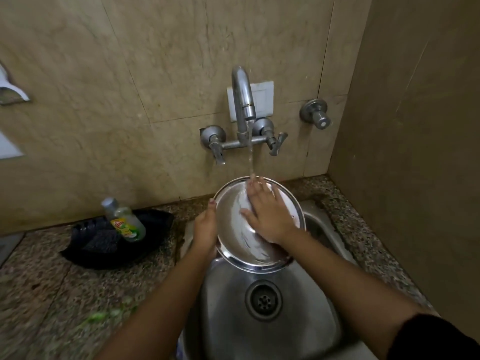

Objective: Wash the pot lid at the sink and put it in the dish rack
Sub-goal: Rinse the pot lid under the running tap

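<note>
**Over the sink, a steel lid held under running water**

Above the steel sink (280, 331), at about 12 o'clock from its drain (263, 299), the pot lid (233, 229) is tilted with its hollow side toward the camera. The left hand (205, 229) grips the lid's rim at 9 o'clock, thumb hooked over the edge. The right hand (267, 214) lies flat and spread on the lid's inner face, fingers pointing toward 11 o'clock, not gripping anything. Its fingertips reach the lid's top edge, where a thin stream of water (250, 154) falls from the wall tap (242, 100) and lands on them.

At 9 o'clock from the lid, on the speckled stone worktop (52, 281), a black tray (98, 245) sits against the wall. A bottle of dish soap (124, 220) with a yellow and green label leans in it, cap toward 11 o'clock. A separate valve (315, 114) sticks out of the wall at 2 o'clock from the tap. A dark sleeve (436, 339) shows on the right arm at the lower right corner.
</note>
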Action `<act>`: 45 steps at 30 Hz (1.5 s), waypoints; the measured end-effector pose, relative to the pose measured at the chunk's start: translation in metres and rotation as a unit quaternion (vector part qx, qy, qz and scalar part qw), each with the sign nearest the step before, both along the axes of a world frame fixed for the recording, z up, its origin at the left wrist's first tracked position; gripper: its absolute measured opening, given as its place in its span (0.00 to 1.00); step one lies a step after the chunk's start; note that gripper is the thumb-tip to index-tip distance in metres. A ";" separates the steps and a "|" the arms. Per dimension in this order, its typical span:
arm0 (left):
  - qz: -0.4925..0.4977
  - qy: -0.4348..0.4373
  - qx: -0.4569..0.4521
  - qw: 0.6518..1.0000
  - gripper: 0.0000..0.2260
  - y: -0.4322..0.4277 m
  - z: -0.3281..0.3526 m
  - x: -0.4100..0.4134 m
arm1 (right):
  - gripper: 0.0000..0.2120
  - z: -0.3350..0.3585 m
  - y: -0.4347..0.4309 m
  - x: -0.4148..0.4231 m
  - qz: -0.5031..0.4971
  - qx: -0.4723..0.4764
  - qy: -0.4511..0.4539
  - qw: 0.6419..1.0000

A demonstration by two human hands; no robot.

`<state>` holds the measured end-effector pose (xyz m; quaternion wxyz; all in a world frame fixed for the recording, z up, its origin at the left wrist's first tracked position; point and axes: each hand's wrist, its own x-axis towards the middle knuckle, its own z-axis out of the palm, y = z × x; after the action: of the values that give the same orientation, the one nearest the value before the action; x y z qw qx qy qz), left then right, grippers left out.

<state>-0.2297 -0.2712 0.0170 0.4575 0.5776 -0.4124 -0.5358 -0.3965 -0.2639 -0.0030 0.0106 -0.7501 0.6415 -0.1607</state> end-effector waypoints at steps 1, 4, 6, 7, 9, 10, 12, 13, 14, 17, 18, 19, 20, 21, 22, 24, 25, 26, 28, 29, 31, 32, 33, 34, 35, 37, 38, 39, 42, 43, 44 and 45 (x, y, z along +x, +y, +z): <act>-0.005 0.005 -0.003 1.000 0.18 0.000 0.002 -0.005 | 0.34 0.002 0.002 0.015 0.064 0.000 -0.003 0.998; 0.003 0.016 -0.003 1.000 0.18 -0.001 0.003 -0.004 | 0.33 -0.006 0.040 0.034 0.207 0.034 0.015 0.978; 0.016 0.010 0.009 1.000 0.19 -0.008 -0.005 0.006 | 0.33 -0.018 0.062 0.017 0.248 0.021 0.039 0.968; 0.023 0.011 0.024 0.999 0.19 -0.013 -0.011 0.011 | 0.31 -0.021 0.069 0.006 0.256 -0.007 0.036 0.966; 0.017 0.033 0.088 0.995 0.18 -0.018 -0.016 0.017 | 0.24 -0.020 0.072 -0.012 0.267 -0.080 -0.009 0.960; 0.004 0.052 0.128 0.990 0.18 -0.017 -0.014 0.017 | 0.20 -0.015 0.071 -0.018 0.267 -0.107 -0.030 0.957; -0.008 0.095 0.187 0.978 0.17 -0.013 -0.004 0.014 | 0.15 0.003 0.066 -0.024 0.240 -0.116 -0.062 0.962; -0.018 0.102 0.195 0.975 0.18 -0.012 -0.003 0.014 | 0.14 0.015 0.065 -0.024 0.217 -0.115 -0.086 0.966; -0.038 0.105 0.183 0.977 0.20 -0.012 -0.003 0.014 | 0.12 0.025 0.062 -0.024 0.187 -0.112 -0.132 0.967; -0.078 0.060 0.116 0.988 0.31 -0.017 -0.015 0.018 | 0.06 0.041 0.044 -0.028 0.084 -0.046 -0.386 0.917; -0.083 0.021 0.073 0.994 0.28 -0.018 -0.017 0.020 | 0.06 0.040 0.034 -0.032 0.050 -0.032 -0.455 0.889; -0.083 -0.025 0.011 0.996 0.21 -0.016 -0.012 0.018 | 0.09 0.038 0.025 -0.036 0.017 -0.023 -0.496 0.868; -0.089 -0.063 -0.043 0.993 0.15 -0.016 -0.008 0.017 | 0.12 0.035 0.016 -0.040 -0.010 -0.016 -0.520 0.854; -0.094 -0.077 -0.086 0.989 0.13 -0.013 -0.003 0.013 | 0.14 0.031 0.007 -0.043 -0.036 -0.010 -0.531 0.847; -0.091 -0.076 -0.114 0.986 0.12 -0.013 0.000 0.010 | 0.16 0.028 0.000 -0.045 -0.056 -0.003 -0.532 0.845; -0.065 -0.064 -0.147 0.985 0.11 -0.015 0.004 0.006 | 0.19 0.027 -0.016 -0.043 -0.095 0.007 -0.464 0.881; -0.052 -0.065 -0.151 0.985 0.11 -0.017 0.007 0.005 | 0.19 0.030 -0.021 -0.041 -0.113 0.002 -0.398 0.910; -0.046 -0.066 -0.148 0.986 0.12 -0.020 0.009 0.004 | 0.19 0.035 -0.026 -0.038 -0.124 -0.014 -0.330 0.936; -0.053 -0.060 -0.148 0.986 0.11 -0.024 0.015 0.001 | 0.16 0.045 -0.031 -0.027 -0.080 -0.067 -0.221 0.970; -0.069 -0.069 -0.153 0.983 0.10 -0.025 0.020 -0.001 | 0.15 0.052 -0.032 -0.019 -0.032 -0.087 -0.177 0.980; -0.104 -0.101 -0.166 0.975 0.10 -0.026 0.027 -0.005 | 0.14 0.060 -0.034 -0.003 0.082 -0.108 -0.093 0.986; -0.121 -0.109 -0.180 0.970 0.09 -0.025 0.030 -0.007 | 0.15 0.061 -0.035 0.002 0.137 -0.107 -0.064 0.983; -0.131 -0.109 -0.188 0.967 0.09 -0.024 0.031 -0.009 | 0.15 0.060 -0.036 0.001 0.178 -0.103 -0.047 0.977; -0.130 -0.102 -0.191 0.968 0.09 -0.022 0.031 -0.010 | 0.16 0.057 -0.038 -0.004 0.195 -0.099 -0.051 0.975; -0.118 -0.094 -0.183 0.971 0.10 -0.020 0.031 -0.010 | 0.15 0.053 -0.038 -0.010 0.176 -0.091 -0.089 0.976; -0.079 -0.069 -0.158 0.982 0.12 -0.017 0.025 -0.002 | 0.13 0.046 -0.039 -0.024 0.064 -0.082 -0.204 0.973; -0.073 -0.051 -0.140 0.986 0.13 -0.016 0.022 0.001 | 0.13 0.043 -0.039 -0.029 0.000 -0.087 -0.235 0.968; -0.087 -0.034 -0.119 0.988 0.15 -0.017 0.020 0.005 | 0.13 0.041 -0.040 -0.030 -0.041 -0.092 -0.231 0.968; -0.172 -0.050 -0.060 0.982 0.17 -0.023 0.029 0.007 | 0.12 0.049 -0.039 -0.015 0.030 -0.082 -0.173 0.981; -0.192 -0.074 -0.063 0.977 0.16 -0.027 0.034 0.007 | 0.12 0.053 -0.038 -0.008 0.086 -0.077 -0.143 0.983; -0.207 -0.093 -0.074 0.971 0.17 -0.029 0.039 0.006 | 0.12 0.055 -0.037 -0.004 0.136 -0.070 -0.121 0.981; -0.210 -0.103 -0.087 0.968 0.19 -0.030 0.041 0.006 | 0.12 0.055 -0.039 -0.003 0.167 -0.065 -0.118 0.977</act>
<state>-0.2242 -0.3011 0.0583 0.3384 0.4885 -0.6144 -0.5190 -0.3991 -0.3026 0.0518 0.0638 -0.8214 0.4897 -0.2854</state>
